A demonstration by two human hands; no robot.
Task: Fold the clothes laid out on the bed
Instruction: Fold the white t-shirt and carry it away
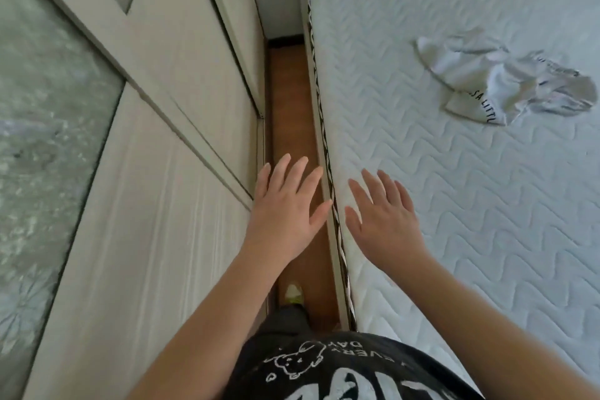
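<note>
Folding has not begun, by the look of it. A crumpled white garment (pixel 506 78) with printed lettering lies unfolded on the bed (pixel 422 172) at the upper right of the frame, well apart from both hands. The left hand (pixel 285 204) and right hand (pixel 383 214) hover at centre frame, fingers spread wide, holding nothing. Everything remains: reaching the garment, flattening it, folding it.

Both arms extended forward, bare. Left hand (pixel 285 204) and right hand (pixel 384 214) palm-down, fingers straight and spread, holding nothing.
</note>
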